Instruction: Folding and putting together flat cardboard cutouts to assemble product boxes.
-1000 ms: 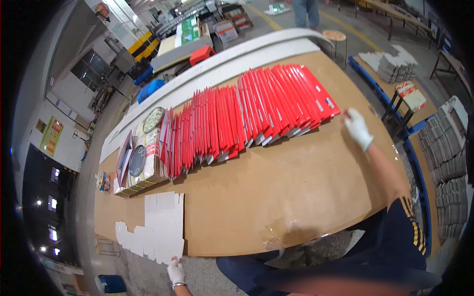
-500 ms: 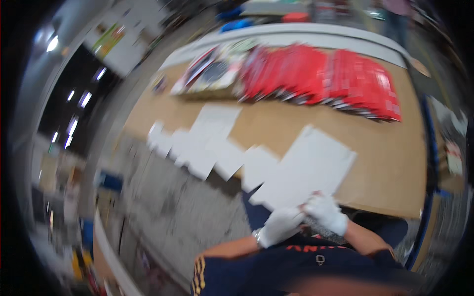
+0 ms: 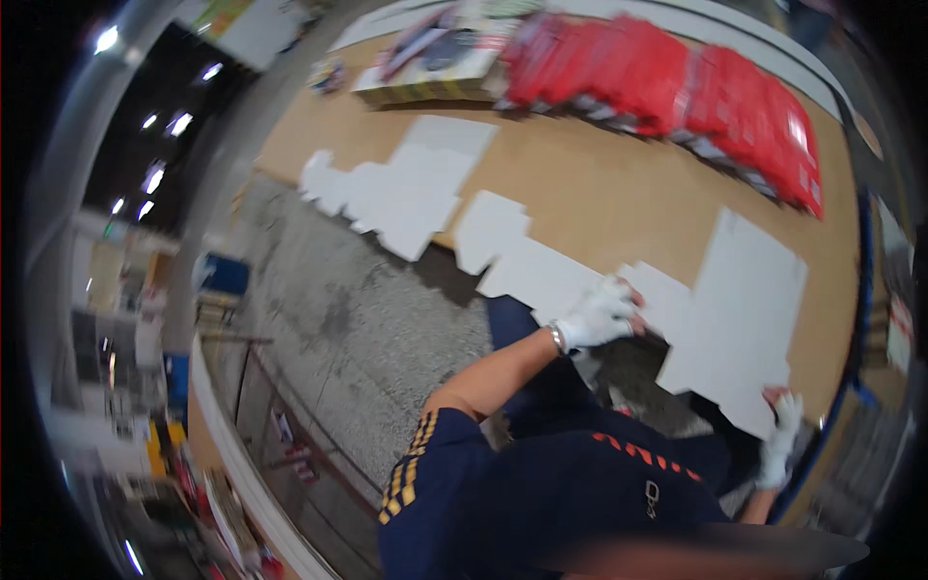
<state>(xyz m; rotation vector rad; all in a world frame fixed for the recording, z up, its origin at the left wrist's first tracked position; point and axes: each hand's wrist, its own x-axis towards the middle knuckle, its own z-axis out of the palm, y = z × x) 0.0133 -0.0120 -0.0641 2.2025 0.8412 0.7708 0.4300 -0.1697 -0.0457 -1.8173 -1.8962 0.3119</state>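
Both my hands wear white gloves with bare fingertips. My left hand lies over the near edge of a flat white die-cut cardboard blank, its fingers apart and slightly bent. Farther right, my right hand pinches the near right edge of a larger white cardboard blank, which lies partly past the table's front edge. More white blanks lie overlapped to the left along that edge. A smaller blank sits between them and the one under my left hand.
A brown table carries a long row of red packets at its far side. Left of them is a flat box with dark things on top. A small item stands at the far left corner. A railing runs at lower left.
My hands were together at the near edge of a large white blank; now they are wide apart. My right hand and the large blank have moved right, and my left hand rests on another blank.
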